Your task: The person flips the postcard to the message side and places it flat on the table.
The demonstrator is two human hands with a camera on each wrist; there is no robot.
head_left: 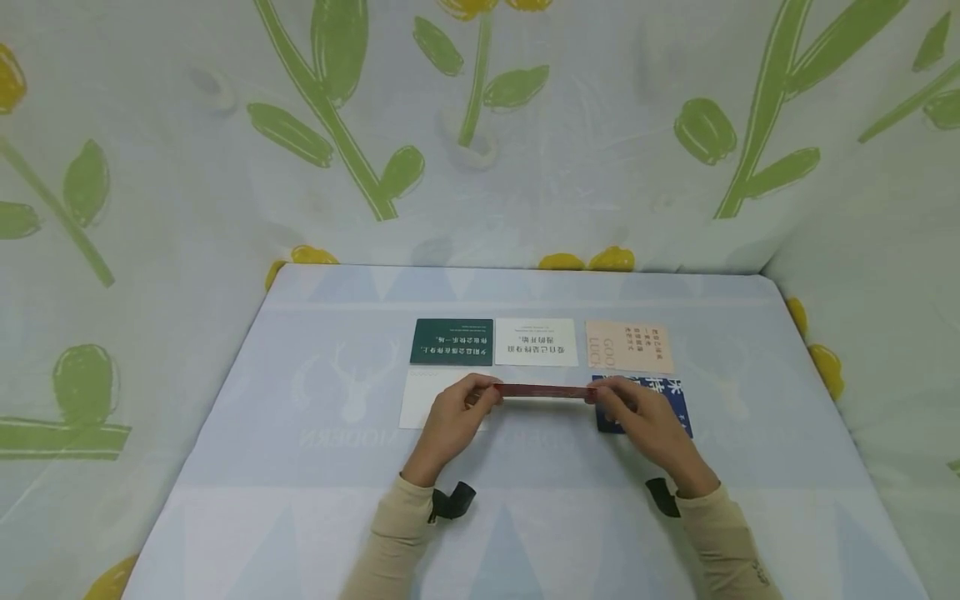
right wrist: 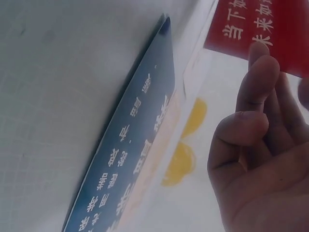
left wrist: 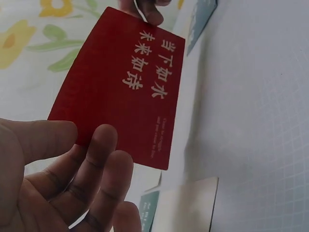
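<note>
A red card with white Chinese characters is held above the table, seen nearly edge-on in the head view and broadside in the left wrist view. My left hand pinches one short end between thumb and fingers. At the opposite end, my right hand grips the card the same way. Under the left hand lies a plain white card, partly covered. A blue card with white characters lies beneath the right hand, also partly hidden.
Behind the hands, a dark green card, a white printed card and a pink card lie in a row. They rest on a pale patterned tablecloth. A floral fabric wall rises at the table's far edge.
</note>
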